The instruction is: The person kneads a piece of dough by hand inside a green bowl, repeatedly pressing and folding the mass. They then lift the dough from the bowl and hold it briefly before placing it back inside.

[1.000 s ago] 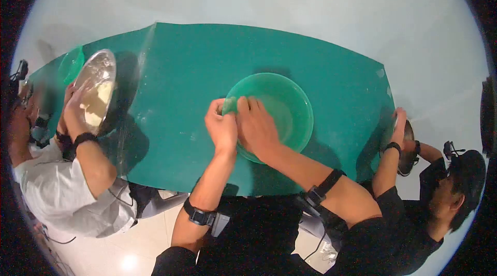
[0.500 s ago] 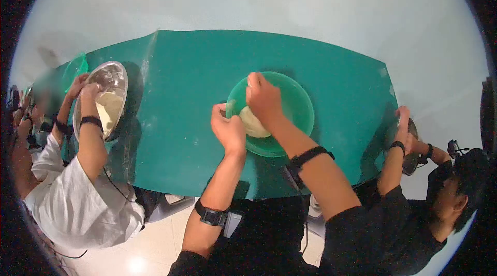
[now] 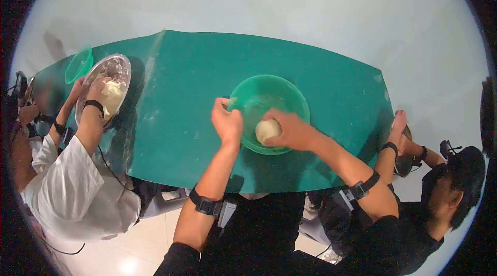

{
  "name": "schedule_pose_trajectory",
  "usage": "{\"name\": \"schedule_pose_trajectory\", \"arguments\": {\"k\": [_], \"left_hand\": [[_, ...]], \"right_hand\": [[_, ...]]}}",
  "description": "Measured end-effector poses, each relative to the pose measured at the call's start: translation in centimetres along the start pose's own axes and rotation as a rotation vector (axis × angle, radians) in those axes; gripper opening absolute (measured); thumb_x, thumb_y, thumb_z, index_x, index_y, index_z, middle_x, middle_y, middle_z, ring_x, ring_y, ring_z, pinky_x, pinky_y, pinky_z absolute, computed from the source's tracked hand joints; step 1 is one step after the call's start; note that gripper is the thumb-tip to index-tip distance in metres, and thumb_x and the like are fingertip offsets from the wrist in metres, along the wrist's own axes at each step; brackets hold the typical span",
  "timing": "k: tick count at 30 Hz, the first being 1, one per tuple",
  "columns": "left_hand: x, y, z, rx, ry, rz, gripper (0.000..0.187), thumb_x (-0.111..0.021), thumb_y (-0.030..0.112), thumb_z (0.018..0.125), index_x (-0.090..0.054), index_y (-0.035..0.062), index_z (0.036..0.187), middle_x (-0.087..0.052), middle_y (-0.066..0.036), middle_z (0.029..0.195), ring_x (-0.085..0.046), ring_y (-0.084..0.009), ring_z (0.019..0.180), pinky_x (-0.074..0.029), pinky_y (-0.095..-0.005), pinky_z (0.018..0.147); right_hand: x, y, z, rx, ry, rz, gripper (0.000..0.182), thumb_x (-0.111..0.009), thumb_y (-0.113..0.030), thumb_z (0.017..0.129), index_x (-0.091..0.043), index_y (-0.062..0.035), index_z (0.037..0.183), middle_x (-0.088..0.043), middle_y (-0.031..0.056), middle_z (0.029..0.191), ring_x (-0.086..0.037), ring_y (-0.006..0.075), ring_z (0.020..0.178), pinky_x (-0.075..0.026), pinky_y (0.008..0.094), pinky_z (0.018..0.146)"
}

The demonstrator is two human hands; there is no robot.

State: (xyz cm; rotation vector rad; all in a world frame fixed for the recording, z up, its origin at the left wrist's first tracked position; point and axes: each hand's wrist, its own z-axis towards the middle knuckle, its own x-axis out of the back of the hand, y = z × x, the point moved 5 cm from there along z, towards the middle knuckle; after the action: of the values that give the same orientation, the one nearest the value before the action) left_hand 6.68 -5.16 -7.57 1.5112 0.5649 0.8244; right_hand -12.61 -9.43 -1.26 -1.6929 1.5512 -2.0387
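Dough [image 3: 268, 132] is cupped by the curled right grip [image 3: 290, 128] inside the green bowl [image 3: 269, 85].

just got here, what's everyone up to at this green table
The person's left hand grips the rim of a green bowl while the right hand holds a pale ball of dough inside it. To the left, a co-worker in white has a hand on dough in a metal bowl.

Dough [image 3: 268, 132] lies in the bowl [image 3: 248, 95], mid-way along the table [image 3: 196, 74]. Toward the left end is a basin [image 3: 120, 63], a dish [image 3: 79, 66] to its left.
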Motion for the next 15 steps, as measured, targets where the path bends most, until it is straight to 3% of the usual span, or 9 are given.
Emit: {"name": "schedule_pose_trajectory", "arguments": {"k": [1, 4, 7, 10, 13, 15], "left_hand": [[0.2, 0.4, -0.1, -0.004, -0.006, 0.01, 0.02, -0.054, -0.006, 0.074, -0.061, -0.0003, 0.092, -0.064, -0.012, 0.078, -0.058, -0.023, 0.07, -0.049, -0.0367, 0.071], [0.4, 1.0, -0.2, -0.029, -0.013, 0.038, 0.017, -0.054, -0.006, 0.074, -0.058, 0.0006, 0.09, -0.062, -0.013, 0.075, -0.056, -0.0232, 0.068, -0.048, -0.0375, 0.069], [0.7, 0.7, -0.2, -0.054, 0.005, 0.055, 0.016, -0.053, -0.006, 0.074, -0.055, 0.0016, 0.089, -0.059, -0.012, 0.073, -0.054, -0.0237, 0.066, -0.047, -0.0382, 0.067], [0.6, 0.9, -0.2, -0.044, -0.014, 0.062, 0.016, -0.052, -0.006, 0.074, -0.052, 0.0022, 0.088, -0.058, -0.012, 0.072, -0.053, -0.0248, 0.065, -0.046, -0.0391, 0.066], [0.4, 1.4, -0.1, -0.081, -0.003, 0.042, 0.016, -0.053, -0.006, 0.074, -0.051, 0.0023, 0.087, -0.057, -0.013, 0.071, -0.052, -0.0273, 0.064, -0.045, -0.0408, 0.065], [0.9, 1.7, -0.1, -0.138, 0.028, 0.033, 0.016, -0.053, -0.006, 0.073, -0.05, 0.0023, 0.087, -0.056, -0.015, 0.071, -0.051, -0.0293, 0.063, -0.044, -0.0421, 0.064]], "right_hand": [[0.6, 0.2, 0.1, -0.05, 0.029, -0.011, 0.047, -0.081, -0.027, 0.085, -0.062, -0.0059, 0.122, -0.07, 0.018, 0.112, -0.069, 0.0343, 0.107, -0.052, 0.0433, 0.099], [0.8, 5.2, 1.6, -0.12, 0.41, 0.385, 0.038, -0.08, -0.029, 0.084, -0.062, -0.0053, 0.107, -0.066, 0.0117, 0.098, -0.065, 0.0251, 0.091, -0.052, 0.0385, 0.085], [2.2, 4.5, 2.2, -0.317, 0.319, 0.627, 0.027, -0.072, -0.028, 0.084, -0.054, -0.0115, 0.095, -0.049, -0.0006, 0.086, -0.05, 0.0108, 0.079, -0.043, 0.0313, 0.062], [0.8, 5.8, 4.0, -0.304, -0.014, 0.303, 0.023, -0.066, -0.029, 0.088, -0.058, -0.0072, 0.089, -0.059, 0.0078, 0.087, -0.055, 0.0177, 0.081, -0.044, 0.0351, 0.07], [0.9, 5.5, 5.6, -0.251, -0.007, 0.247, 0.029, -0.066, -0.034, 0.09, -0.064, -0.0056, 0.089, -0.065, 0.0113, 0.09, -0.06, 0.0208, 0.086, -0.047, 0.0372, 0.075], [1.0, 4.8, 6.3, -0.218, 0.062, 0.418, 0.038, -0.069, -0.042, 0.089, -0.069, -0.0039, 0.095, -0.069, 0.0142, 0.095, -0.063, 0.0231, 0.09, -0.049, 0.0382, 0.08]]}}
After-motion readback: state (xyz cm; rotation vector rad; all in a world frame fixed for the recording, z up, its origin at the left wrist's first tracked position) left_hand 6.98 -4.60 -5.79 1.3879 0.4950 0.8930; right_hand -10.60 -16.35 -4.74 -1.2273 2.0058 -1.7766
